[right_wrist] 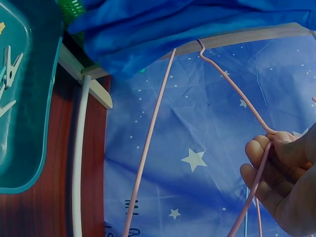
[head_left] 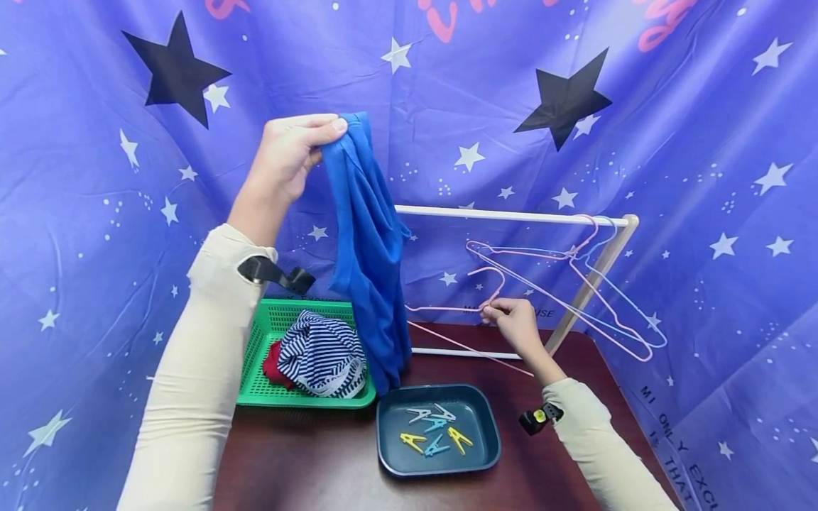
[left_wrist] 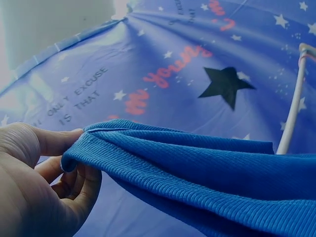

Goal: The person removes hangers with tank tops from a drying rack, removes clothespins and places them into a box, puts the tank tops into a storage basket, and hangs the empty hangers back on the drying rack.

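My left hand (head_left: 290,152) pinches the top edge of a blue ribbed garment (head_left: 371,248), which hangs down in folds between the green basket and the rack. In the left wrist view the thumb and fingers grip the cloth (left_wrist: 197,173) at its corner. Lower and to the right, my right hand (head_left: 514,326) holds a pink hanger (head_left: 447,309) just below its hook. The hanger's left end passes behind the blue cloth in the head view. In the right wrist view, thumb and fingers pinch the pink hanger (right_wrist: 237,89) near its neck.
A green basket (head_left: 255,390) holds a striped garment (head_left: 322,351) and a red cloth (head_left: 275,365). Several clothespins lie in a dark tray (head_left: 488,447). From the rack's white bar (head_left: 498,214) hang another pink hanger (head_left: 613,309) and a blue hanger (head_left: 645,319).
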{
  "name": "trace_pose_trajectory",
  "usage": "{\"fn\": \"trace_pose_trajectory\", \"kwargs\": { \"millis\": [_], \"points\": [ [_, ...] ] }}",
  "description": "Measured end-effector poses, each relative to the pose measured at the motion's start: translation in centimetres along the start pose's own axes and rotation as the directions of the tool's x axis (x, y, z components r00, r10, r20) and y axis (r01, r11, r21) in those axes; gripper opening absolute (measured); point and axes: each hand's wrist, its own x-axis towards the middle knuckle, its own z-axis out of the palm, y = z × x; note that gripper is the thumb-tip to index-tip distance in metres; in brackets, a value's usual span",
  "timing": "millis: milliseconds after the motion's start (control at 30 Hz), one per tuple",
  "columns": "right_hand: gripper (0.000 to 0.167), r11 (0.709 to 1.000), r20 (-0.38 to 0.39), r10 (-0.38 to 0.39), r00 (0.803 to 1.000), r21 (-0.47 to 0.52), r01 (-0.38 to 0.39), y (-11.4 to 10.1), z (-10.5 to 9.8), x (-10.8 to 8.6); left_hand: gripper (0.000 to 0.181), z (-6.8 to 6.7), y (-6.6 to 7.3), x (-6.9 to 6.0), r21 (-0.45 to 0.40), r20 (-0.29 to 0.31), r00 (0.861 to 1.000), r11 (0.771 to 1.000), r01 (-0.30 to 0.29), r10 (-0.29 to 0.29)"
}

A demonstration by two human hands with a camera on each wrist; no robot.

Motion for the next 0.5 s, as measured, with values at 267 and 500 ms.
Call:
{"fn": "trace_pose_trajectory", "kwargs": {
  "millis": [267,500],
  "points": [
    [0.010,1.000,0.007,0.000,1.000,0.003,0.000,-0.1,0.0,0.0,0.013,-2.6,3.1,0.1,-0.080,-0.068,0.998,0.997,0.000,-0.006],
    [0.012,0.999,0.017,0.008,1.000,0.031,-0.008,0.0,0.0,0.0,0.015,-4.7,4.7,0.6,-0.115,-0.119,0.992,0.993,0.014,-0.028]
  ]
}}
